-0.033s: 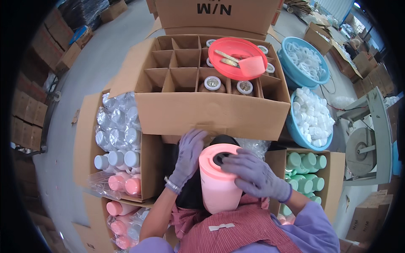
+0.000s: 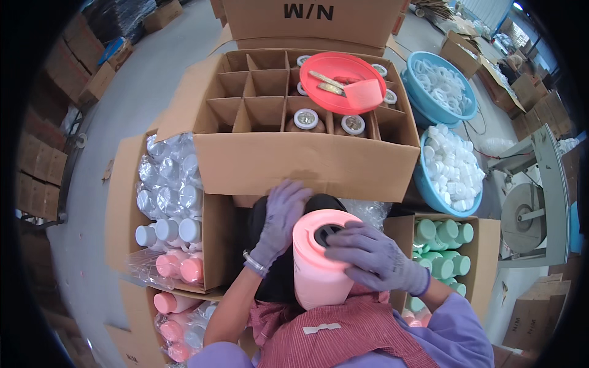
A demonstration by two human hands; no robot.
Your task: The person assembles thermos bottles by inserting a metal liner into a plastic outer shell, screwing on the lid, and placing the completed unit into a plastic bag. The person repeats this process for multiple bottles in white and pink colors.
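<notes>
A pink, tapered thermos-like casing (image 2: 318, 279) stands between my thighs, slightly tilted. A round black fitting (image 2: 327, 235) sits in the opening of its upper end. My right hand (image 2: 381, 256), in a grey-purple glove, bends over the casing's rim, its fingertips at the black fitting; the thumb is hidden. Just left of the casing is my gloved left hand (image 2: 279, 219), fingers stretched out toward the front wall of the large carton and nothing seen in them. Whether it touches the casing's side I cannot tell.
The divided carton (image 2: 307, 165) ahead holds several white-ringed bottles (image 2: 305, 120), with a red tray (image 2: 341, 110) of tools on top. Blue basins (image 2: 429, 195) of white caps and rings stand right. Cartons of pink and white bottles (image 2: 167, 230) flank me left, green bottles (image 2: 443, 268) right.
My left hand's fingers have moved slightly up and right. The right hand has shifted a little with the casing's top, and the whole view has moved slightly.
</notes>
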